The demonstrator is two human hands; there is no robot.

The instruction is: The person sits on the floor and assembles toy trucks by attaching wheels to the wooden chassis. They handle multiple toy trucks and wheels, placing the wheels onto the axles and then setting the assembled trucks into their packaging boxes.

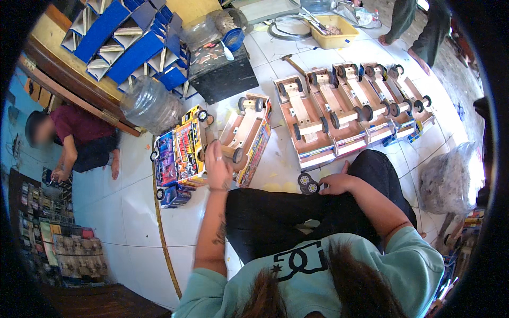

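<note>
My left hand [217, 168] lies against the near end of an upturned wooden toy truck [246, 132], its fingers stretched out beside a black wheel [237, 155]. Part of the truck's edge is hidden behind that hand. Just left of it, brightly printed toy trucks [188, 148] lie on their sides, packed together. Low in front of my lap, my right hand [339, 184] has its fingertips closed at the edge of a loose black toy wheel [313, 187] with a pale hub. Another loose wheel [304, 179] touches that one.
Several upturned wooden truck bodies [310, 108] stand in a row ahead on the right. A hammer [292, 63] lies behind them, near a yellow basin [333, 37]. Blue wooden parts [127, 45], a clear plastic jar [151, 106] and a black box [222, 74] stand back left. Another person [79, 135] crouches far left.
</note>
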